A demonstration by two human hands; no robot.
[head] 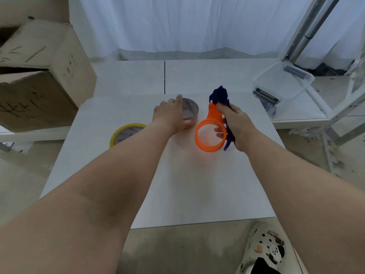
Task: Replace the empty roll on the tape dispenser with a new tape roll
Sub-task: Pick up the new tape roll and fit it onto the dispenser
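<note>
My right hand (235, 123) grips the tape dispenser (212, 127), an orange ring with an orange neck and a dark blue cutter head, and holds it tilted over the white table (177, 184). The ring is bare, with no roll on it. Left of it stands the empty grey cardboard core (190, 110). My left hand (170, 113) grasps that core, thumb on its near side and fingers at its far rim. A new tape roll (126, 133) with yellowish tape lies flat on the table further left, partly behind my left forearm.
A cardboard box (39, 76) stands at the left beyond the table. A clear plastic bin (284, 82) sits at the back right beside a metal frame (308, 32). A shoe (266, 252) is on the floor at the near edge.
</note>
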